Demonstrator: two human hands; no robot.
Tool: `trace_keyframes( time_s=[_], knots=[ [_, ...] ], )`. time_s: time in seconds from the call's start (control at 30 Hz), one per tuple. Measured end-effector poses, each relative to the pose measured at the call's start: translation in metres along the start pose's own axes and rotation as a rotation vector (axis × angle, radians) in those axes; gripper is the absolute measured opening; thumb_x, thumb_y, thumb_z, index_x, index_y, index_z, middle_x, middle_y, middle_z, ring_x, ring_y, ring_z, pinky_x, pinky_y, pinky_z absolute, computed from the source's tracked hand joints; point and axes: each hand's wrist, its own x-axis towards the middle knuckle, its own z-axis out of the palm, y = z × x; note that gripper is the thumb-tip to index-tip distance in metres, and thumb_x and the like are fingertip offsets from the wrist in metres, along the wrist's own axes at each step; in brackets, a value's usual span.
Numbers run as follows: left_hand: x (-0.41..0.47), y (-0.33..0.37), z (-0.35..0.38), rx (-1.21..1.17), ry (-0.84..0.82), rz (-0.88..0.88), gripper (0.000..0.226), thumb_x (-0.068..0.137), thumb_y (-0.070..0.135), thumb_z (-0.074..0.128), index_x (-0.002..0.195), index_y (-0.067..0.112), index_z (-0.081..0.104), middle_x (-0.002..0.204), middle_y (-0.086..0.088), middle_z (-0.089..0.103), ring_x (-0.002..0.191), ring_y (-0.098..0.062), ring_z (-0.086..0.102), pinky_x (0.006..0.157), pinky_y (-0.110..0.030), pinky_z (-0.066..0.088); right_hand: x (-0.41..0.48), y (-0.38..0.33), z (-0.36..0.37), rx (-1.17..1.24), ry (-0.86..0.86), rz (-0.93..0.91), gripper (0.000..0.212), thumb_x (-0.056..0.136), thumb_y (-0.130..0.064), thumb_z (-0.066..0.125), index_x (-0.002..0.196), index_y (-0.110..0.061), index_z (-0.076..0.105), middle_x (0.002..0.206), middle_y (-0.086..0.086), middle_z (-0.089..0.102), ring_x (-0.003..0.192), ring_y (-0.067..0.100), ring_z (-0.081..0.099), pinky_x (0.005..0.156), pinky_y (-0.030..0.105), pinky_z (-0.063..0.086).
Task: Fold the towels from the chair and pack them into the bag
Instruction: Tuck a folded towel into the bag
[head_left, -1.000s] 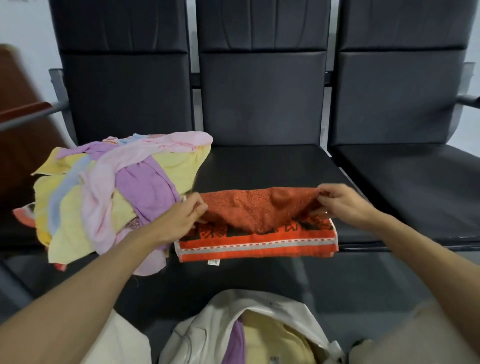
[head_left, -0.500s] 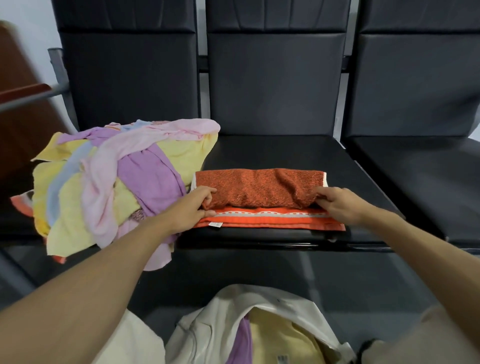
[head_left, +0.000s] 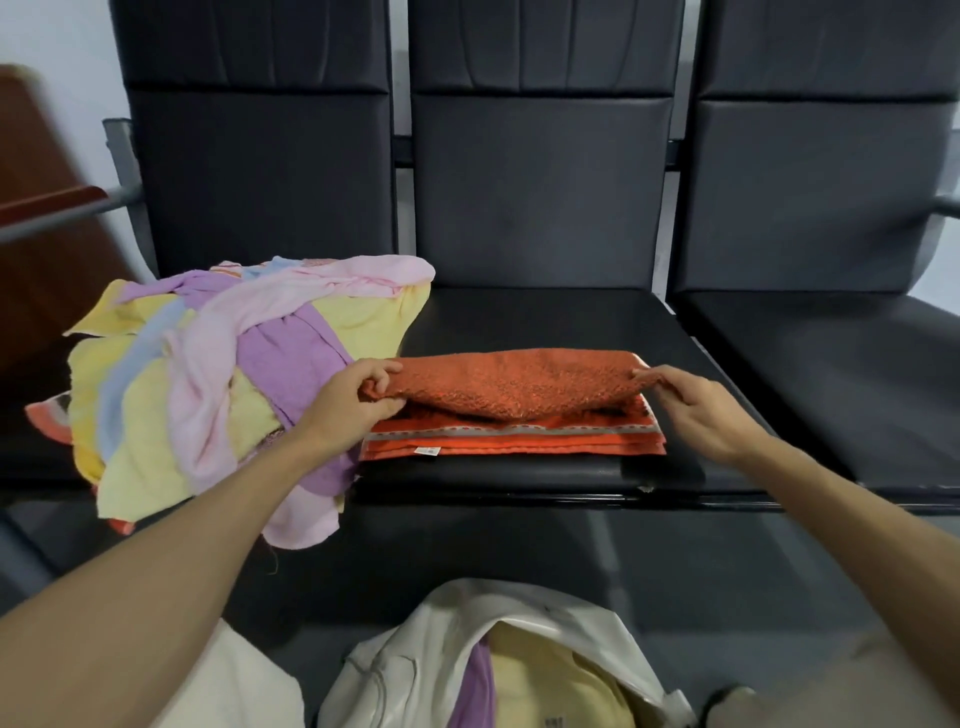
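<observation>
Orange and bumpy, the orange towel (head_left: 514, 384) lies on the middle chair seat (head_left: 545, 322), close to the front edge. It is partly folded, and its top layer is lifted a little. The left hand (head_left: 345, 402) pinches the left end of that layer. The right hand (head_left: 696, 410) pinches the right end. Each hand holds only the towel.

Just beside it, on the left, sits a messy pile of towels (head_left: 208, 374) in yellow, pink, purple and blue. Some of them hang over the front of the seat. Down low, the white bag (head_left: 415, 639) is open, with a yellow towel (head_left: 550, 680) and a purple towel (head_left: 478, 686) inside.

A few things could go wrong, I think. If one hand pulls harder than the other, the fold may come out crooked. The seat looks smooth, so the bottom layers may slide forward and drop to the floor (head_left: 675, 561). The left arm is right by the pile, so a bump could knock the hanging towels down too. A lumpy fold may also catch on the bag's mouth.
</observation>
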Motion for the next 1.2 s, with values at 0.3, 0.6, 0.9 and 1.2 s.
trace_keyframes(
  time_s=[0.3, 0.6, 0.9, 1.2],
  knots=[
    [-0.019, 0.002, -0.002, 0.116, -0.239, -0.195, 0.022, 0.099, 0.032, 0.049, 0.092, 0.013, 0.058, 0.119, 0.005, 0.049, 0.114, -0.014, 0.046, 0.105, -0.038, 0.037, -0.009, -0.011, -0.002, -0.088, -0.359, 0.229, 0.058, 0.099, -0.056, 0.032, 0.138, -0.02, 0.054, 0.142, 0.001, 0.053, 0.133, 0.02, 0.046, 0.11, 0.029, 0.03],
    [0.013, -0.005, 0.018, -0.05, -0.081, -0.625, 0.05, 0.097, 0.032, 0.055, 0.133, 0.001, 0.041, 0.129, -0.014, 0.056, 0.114, -0.028, 0.054, 0.092, -0.036, 0.042, 0.024, -0.013, 0.023, 0.207, 0.093, 0.362, 0.041, 0.097, -0.036, 0.055, 0.128, -0.009, 0.054, 0.12, 0.008, 0.061, 0.111, 0.024, 0.058, 0.088, 0.03, 0.042],
    [0.017, 0.005, 0.02, 0.099, 0.05, -0.604, 0.03, 0.094, 0.01, 0.06, 0.119, -0.004, 0.053, 0.118, -0.019, 0.06, 0.107, -0.032, 0.057, 0.084, -0.033, 0.043, 0.046, -0.01, 0.033, 0.702, -0.044, 0.768, 0.048, 0.078, -0.015, 0.077, 0.12, -0.005, 0.056, 0.111, 0.014, 0.066, 0.099, 0.032, 0.065, 0.091, 0.048, 0.052],
    [-0.003, 0.046, -0.017, -1.063, 0.137, -0.755, 0.008, 0.086, 0.0, 0.062, 0.085, 0.006, 0.056, 0.068, -0.011, 0.067, 0.08, -0.021, 0.059, 0.086, -0.031, 0.05, 0.012, -0.039, 0.015, 0.886, -0.274, 0.778, 0.019, 0.096, -0.025, 0.056, 0.095, -0.007, 0.06, 0.084, 0.01, 0.065, 0.08, 0.026, 0.061, 0.071, 0.039, 0.047]
  ],
)
